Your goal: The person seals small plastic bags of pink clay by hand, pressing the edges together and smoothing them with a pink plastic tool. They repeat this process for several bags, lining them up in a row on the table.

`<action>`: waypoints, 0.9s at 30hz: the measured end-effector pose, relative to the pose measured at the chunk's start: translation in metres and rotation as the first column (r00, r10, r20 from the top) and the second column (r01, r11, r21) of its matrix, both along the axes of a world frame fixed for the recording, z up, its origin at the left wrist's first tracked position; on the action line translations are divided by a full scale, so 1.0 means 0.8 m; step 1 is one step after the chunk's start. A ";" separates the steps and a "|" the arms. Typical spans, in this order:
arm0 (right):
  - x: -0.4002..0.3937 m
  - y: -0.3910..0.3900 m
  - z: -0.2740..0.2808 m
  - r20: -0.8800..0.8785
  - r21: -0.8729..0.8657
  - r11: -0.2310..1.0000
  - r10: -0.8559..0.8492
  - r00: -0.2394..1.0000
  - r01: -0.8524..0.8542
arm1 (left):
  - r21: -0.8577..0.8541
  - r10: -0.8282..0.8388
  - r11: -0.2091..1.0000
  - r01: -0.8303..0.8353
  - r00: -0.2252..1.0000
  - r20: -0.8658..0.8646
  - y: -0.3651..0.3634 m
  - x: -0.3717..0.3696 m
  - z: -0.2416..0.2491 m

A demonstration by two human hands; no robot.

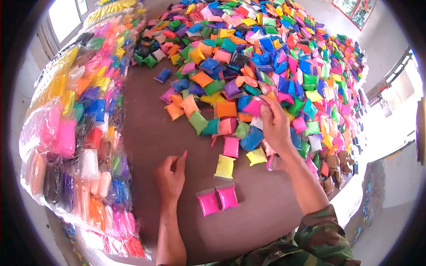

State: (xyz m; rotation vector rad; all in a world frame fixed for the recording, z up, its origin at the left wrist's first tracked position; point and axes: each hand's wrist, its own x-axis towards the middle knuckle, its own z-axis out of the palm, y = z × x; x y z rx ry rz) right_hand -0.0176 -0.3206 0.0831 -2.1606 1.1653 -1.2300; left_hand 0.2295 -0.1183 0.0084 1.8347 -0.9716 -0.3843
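My right hand (pixel 276 124) reaches over the near side of a large heap and pinches a small, shiny pink packet (pixel 254 107) between thumb and fingers. Further left, my left hand (pixel 171 175) hovers close over the brown table (pixel 146 128) with its fingers curled in. A pink tip shows at its thumb side, and the inside of the grip is hidden. Two bright pink packets (pixel 218 199) lie side by side to its right. Beyond them are a yellow packet (pixel 224 167), a lighter pink packet (pixel 230 146) and another yellow packet (pixel 256 156).
The heap of small coloured packets (pixel 226 109) covers the table's back and right. Along the left side runs a stack of clear bags (pixel 88 163) filled with coloured pieces. A lone blue packet (pixel 163 75) sits at the heap's left edge. Brown packets (pixel 333 165) lie at the right.
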 end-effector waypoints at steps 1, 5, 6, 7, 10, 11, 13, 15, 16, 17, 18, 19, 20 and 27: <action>-0.004 0.008 0.000 0.111 0.156 0.988 -0.003 0.994 -0.015 | 0.012 -0.003 1.000 0.003 1.000 -0.018 0.000 0.000 0.001; -0.038 0.045 -0.019 0.182 0.435 0.900 -0.048 0.982 -0.037 | -0.048 -0.001 0.999 0.005 0.996 0.091 0.001 0.002 -0.007; -0.049 0.061 -0.027 0.163 0.470 0.882 -0.047 0.986 -0.036 | -0.045 -0.004 0.999 0.009 0.994 0.106 0.001 0.002 -0.004; -0.061 0.078 -0.034 0.144 0.505 0.863 -0.046 0.988 -0.033 | -0.042 -0.009 0.999 0.014 0.992 0.122 0.001 0.002 -0.002; -0.105 0.142 -0.043 -0.052 0.402 0.915 0.021 0.998 0.002 | -0.042 0.009 0.999 -0.005 0.994 0.108 0.001 0.000 -0.006; -0.122 0.152 -0.051 -0.098 0.371 0.929 0.033 0.995 0.005 | -0.054 0.000 0.999 0.005 0.995 0.098 0.001 0.001 -0.014; -0.138 0.171 -0.055 -0.177 0.200 0.979 -0.002 0.984 0.038 | -0.081 -0.023 0.996 0.029 0.997 0.073 -0.001 0.007 -0.028; -0.145 0.188 -0.049 -0.222 -0.091 0.992 -0.102 0.970 0.084 | -0.084 -0.039 0.996 0.042 0.999 0.037 -0.001 0.008 -0.032; -0.152 0.193 -0.044 -0.276 -0.150 0.986 -0.114 0.954 0.074 | -0.084 -0.047 0.995 0.049 0.999 0.020 -0.001 0.008 -0.032; -0.160 0.199 -0.037 -0.327 -0.208 0.976 -0.128 0.936 0.060 | -0.081 -0.048 0.995 0.050 0.998 0.029 -0.001 0.009 -0.034; -0.166 0.203 -0.034 -0.378 -0.264 0.964 -0.143 0.915 0.042 | -0.077 -0.048 0.996 0.051 0.998 0.037 -0.001 0.010 -0.035; -0.169 0.209 -0.034 -0.397 -0.268 0.963 -0.125 0.909 0.015 | -0.073 -0.048 0.996 0.052 0.998 0.045 -0.001 0.010 -0.036; -0.170 0.215 -0.034 -0.417 -0.273 0.962 -0.107 0.903 -0.012 | -0.089 -0.048 0.995 0.054 0.997 0.068 0.000 0.011 -0.037; -0.143 0.253 -0.044 -0.343 -0.175 0.983 -0.010 0.939 -0.053 | -0.063 -0.060 0.995 0.070 0.987 0.148 0.004 0.004 -0.013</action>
